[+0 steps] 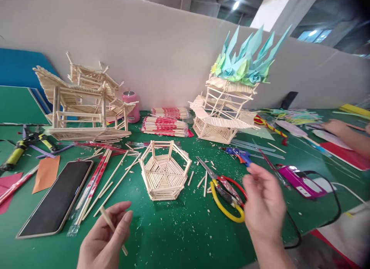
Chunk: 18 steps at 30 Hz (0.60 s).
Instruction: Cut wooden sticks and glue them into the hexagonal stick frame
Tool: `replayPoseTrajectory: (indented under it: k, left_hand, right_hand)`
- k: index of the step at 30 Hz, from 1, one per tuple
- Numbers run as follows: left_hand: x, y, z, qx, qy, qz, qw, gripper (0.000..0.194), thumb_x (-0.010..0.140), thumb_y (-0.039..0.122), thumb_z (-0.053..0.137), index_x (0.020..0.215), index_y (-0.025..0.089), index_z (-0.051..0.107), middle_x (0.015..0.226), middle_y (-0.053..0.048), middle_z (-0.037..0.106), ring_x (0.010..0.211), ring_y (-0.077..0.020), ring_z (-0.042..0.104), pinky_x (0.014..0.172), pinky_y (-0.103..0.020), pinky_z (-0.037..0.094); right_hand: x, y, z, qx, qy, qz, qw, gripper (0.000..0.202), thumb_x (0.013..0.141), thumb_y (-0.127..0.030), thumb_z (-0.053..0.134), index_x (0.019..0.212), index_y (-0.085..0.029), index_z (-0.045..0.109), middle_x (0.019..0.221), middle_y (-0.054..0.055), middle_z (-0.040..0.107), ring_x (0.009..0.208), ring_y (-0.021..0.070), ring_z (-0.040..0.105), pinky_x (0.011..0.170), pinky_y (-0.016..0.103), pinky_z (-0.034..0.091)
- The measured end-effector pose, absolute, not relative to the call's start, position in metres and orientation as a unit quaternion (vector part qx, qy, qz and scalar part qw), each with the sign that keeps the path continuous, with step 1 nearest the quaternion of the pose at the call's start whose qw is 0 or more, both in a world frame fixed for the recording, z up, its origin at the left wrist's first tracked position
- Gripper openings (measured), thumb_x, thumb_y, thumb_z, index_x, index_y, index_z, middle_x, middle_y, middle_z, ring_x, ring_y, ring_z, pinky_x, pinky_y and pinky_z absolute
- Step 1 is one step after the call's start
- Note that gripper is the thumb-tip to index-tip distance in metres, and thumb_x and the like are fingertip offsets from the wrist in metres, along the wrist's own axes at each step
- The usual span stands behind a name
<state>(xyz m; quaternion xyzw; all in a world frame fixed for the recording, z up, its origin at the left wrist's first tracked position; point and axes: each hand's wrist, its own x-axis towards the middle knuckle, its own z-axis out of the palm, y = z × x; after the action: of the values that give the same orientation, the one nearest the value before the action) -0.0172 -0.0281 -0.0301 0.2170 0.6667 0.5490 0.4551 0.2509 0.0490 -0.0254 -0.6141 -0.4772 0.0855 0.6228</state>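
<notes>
My left hand (106, 234) pinches a short wooden stick (109, 222) between thumb and fingers, low in the view. Ahead of it, a small open frame (165, 172) built of wooden sticks stands on the table, with a many-sided slatted floor and a railing. My right hand (264, 203) is raised at the right with its fingers curled in; whatever they hold, if anything, is hidden. Just beyond its fingertips lies a blue glue gun (238, 154), and I cannot tell whether they touch. Scissors (224, 192) with red and yellow handles lie beside this hand.
Stick-built models stand at the back left (86, 107) and back right (225, 111), the latter topped with paper leaves (245, 61). Bundled sticks (164, 125), a pink bottle (131, 106), a phone (56, 199) and a purple device (303, 180) lie around. Another person's hand (341, 130) is far right.
</notes>
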Motion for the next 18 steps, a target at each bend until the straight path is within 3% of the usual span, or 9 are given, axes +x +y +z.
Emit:
replayPoseTrajectory:
  k: [4, 7, 13, 18]
  left_hand:
    - [-0.007, -0.015, -0.028, 0.160, 0.597, 0.540, 0.571, 0.045, 0.061, 0.040, 0.079, 0.095, 0.013, 0.066, 0.050, 0.008, 0.042, 0.047, -0.0069, 0.037, 0.042, -0.019, 0.031]
    - [-0.001, -0.007, -0.032, 0.122, 0.548, 0.572, 0.598, 0.036, 0.066, 0.033, 0.076, 0.093, 0.012, 0.066, 0.052, 0.006, 0.045, 0.047, -0.0062, 0.036, 0.044, -0.019, 0.031]
    - [0.011, -0.006, -0.036, 0.078, 0.530, 0.588, 0.606, 0.031, 0.074, 0.030, 0.069, 0.100, 0.014, 0.065, 0.080, -0.002, 0.060, 0.052, -0.0058, 0.042, 0.048, -0.020, 0.035]
    - [0.015, -0.006, -0.044, 0.074, 0.535, 0.580, 0.610, 0.042, 0.063, 0.039, 0.077, 0.096, 0.016, 0.068, 0.084, -0.001, 0.063, 0.058, -0.0073, 0.047, 0.053, -0.020, 0.039]
  right_hand:
    - [0.229, 0.061, -0.039, -0.598, -0.676, 0.052, 0.426, 0.034, 0.083, -0.034, 0.052, 0.114, -0.018, 0.053, 0.117, 0.015, 0.051, 0.110, 0.0306, 0.049, 0.087, 0.049, 0.043]
    - [0.215, 0.067, -0.044, -0.582, -0.730, 0.142, 0.329, 0.039, 0.087, -0.028, 0.044, 0.125, -0.017, 0.044, 0.120, 0.017, 0.051, 0.100, 0.0276, 0.057, 0.080, 0.047, 0.049]
    - [0.199, 0.076, -0.046, -0.577, -0.743, 0.202, 0.274, 0.037, 0.084, -0.020, 0.041, 0.119, -0.012, 0.048, 0.105, 0.016, 0.061, 0.084, 0.0243, 0.063, 0.071, 0.042, 0.053]
    - [0.196, 0.076, -0.047, -0.586, -0.732, 0.241, 0.252, 0.030, 0.085, -0.020, 0.041, 0.111, -0.018, 0.054, 0.095, 0.010, 0.066, 0.084, 0.0218, 0.063, 0.060, 0.031, 0.052]
